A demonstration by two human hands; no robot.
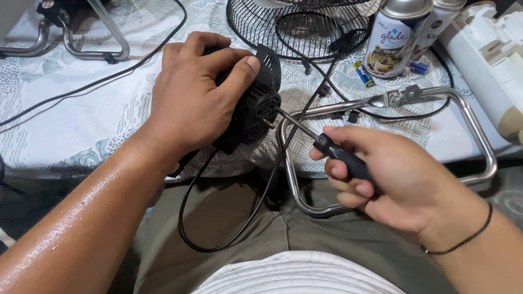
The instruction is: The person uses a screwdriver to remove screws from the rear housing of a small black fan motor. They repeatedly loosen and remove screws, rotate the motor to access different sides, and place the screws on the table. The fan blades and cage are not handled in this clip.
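Note:
My left hand (193,95) grips a black fan motor housing (256,106) with vent slots, held above my lap at the bed's edge. In my right hand (381,174) is a screwdriver (327,146) with a black handle, its metal shaft pointing up-left so the tip meets the housing's front face. A black power cord (218,245) loops down from the motor over my lap.
A bent chrome tube stand (479,130) lies under my right hand. A black wire fan grille (299,27), two aerosol cans (395,35), small batteries (364,73) and a white plastic fan part (490,60) sit on the patterned bedsheet (81,120). Another chrome frame (71,43) is far left.

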